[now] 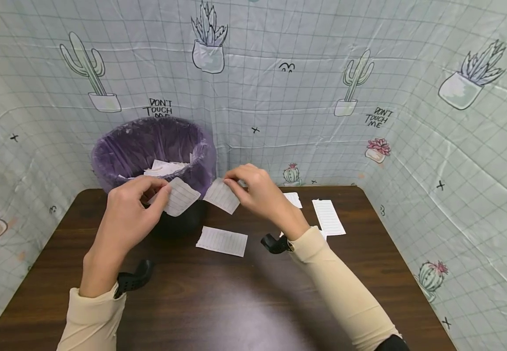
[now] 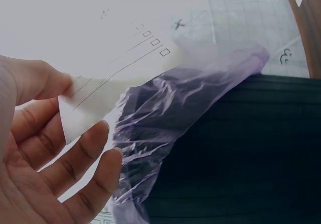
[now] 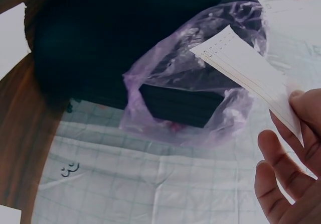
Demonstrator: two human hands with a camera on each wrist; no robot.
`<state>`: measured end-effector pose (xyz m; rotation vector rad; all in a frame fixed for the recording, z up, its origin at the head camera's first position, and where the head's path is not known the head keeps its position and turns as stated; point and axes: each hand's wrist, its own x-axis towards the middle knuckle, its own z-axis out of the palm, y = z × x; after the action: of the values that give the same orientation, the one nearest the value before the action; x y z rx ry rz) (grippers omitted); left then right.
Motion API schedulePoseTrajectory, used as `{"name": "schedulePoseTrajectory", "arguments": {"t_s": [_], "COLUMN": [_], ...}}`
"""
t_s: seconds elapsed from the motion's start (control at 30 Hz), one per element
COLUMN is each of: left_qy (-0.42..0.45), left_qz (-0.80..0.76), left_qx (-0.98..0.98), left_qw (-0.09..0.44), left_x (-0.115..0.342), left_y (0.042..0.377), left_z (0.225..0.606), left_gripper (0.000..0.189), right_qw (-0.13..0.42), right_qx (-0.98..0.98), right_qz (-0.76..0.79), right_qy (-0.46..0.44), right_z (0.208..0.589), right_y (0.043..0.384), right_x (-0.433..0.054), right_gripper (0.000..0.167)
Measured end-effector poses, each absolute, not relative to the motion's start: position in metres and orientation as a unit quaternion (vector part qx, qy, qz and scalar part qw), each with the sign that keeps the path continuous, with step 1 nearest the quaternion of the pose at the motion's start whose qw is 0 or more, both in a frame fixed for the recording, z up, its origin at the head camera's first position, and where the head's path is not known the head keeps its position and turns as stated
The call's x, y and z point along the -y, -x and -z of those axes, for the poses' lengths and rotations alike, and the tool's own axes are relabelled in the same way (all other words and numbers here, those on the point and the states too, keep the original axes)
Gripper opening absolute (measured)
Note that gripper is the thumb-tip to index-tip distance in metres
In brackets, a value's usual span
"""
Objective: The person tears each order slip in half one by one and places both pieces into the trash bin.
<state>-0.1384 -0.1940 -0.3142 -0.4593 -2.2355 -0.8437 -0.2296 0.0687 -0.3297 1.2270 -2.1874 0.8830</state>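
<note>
The left hand (image 1: 131, 207) pinched 1 ruled paper slip (image 1: 180, 197), the right hand (image 1: 257, 190) another slip (image 1: 220, 196), by the wastebasket (image 1: 178, 224) near the counter's (image 1: 192, 297) far-left corner.

You have a dark brown, wood-grained table (image 1: 183, 297) across the lower half of the head view, shiny at bottom centre. On it, left of centre, stands a purple-lined dark bin (image 1: 179, 219). You see a lined paper slip (image 1: 221, 241) flat near the middle, a longer slip (image 1: 328, 217) further right, a partly hidden piece (image 1: 294, 199) between.
</note>
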Motion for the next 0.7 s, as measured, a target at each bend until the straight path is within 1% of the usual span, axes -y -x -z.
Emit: {"name": "schedulePoseTrajectory", "arguments": {"t_s": [0.17,0.7], "left_qy": [0.175,0.185], "left_qz": [0.32,0.275], "left_qx": [0.863,0.864], "left_qw": [0.35,0.378], "left_x": [0.196,0.206], "left_y": [0.138,0.138], "left_z": [0.306,0.283], "left_gripper": [0.003,0.005], "right_qw": [0.249,0.255], "right_qx": [0.789,0.767], "right_qz": [-0.321,-0.321], "right_qy": [-0.46,-0.493], "right_z": [0.322,0.295], "right_y": [0.232,0.237], "right_x": [-0.063,-0.046], "right_gripper": [0.009,0.009]}}
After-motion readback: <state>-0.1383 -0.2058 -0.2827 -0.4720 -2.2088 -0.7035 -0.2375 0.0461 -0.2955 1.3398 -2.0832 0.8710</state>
